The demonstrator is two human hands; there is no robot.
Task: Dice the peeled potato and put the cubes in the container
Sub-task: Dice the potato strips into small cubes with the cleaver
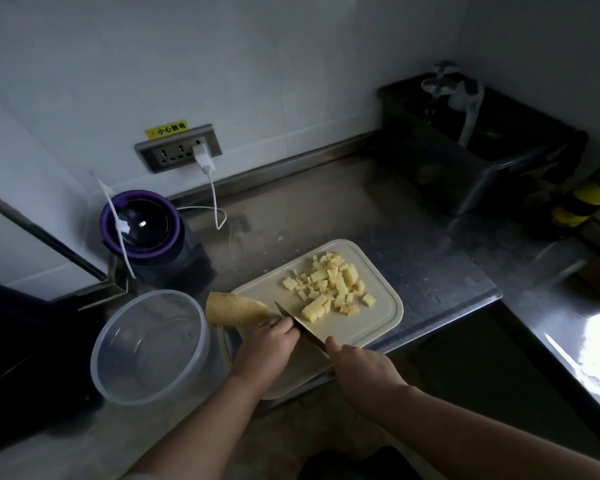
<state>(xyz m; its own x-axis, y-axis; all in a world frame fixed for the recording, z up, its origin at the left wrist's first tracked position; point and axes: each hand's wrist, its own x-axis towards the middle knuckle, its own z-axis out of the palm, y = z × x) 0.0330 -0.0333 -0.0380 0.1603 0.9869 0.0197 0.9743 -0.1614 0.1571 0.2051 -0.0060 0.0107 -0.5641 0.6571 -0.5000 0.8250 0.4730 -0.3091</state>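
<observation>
One clear container (149, 344) at left, just beside cutting board (368, 320). Next, potato piece (234, 308) at board's left edge, gripped by left hand (264, 348). Then knife (303, 329) (blade beside those fingers) clenched in right hand (357, 368). Last, cubes (329, 285) piled on board.

There were two hands, a left hand (264, 346) and a right hand (362, 370). One knife (303, 329), one cutting board (378, 327), one clear container (118, 341), one uncut potato piece (234, 308) and one purple-lidded appliance (141, 223) were present. The cubes (329, 285) numbered perhaps forty; the dim pile was hard to count.
</observation>
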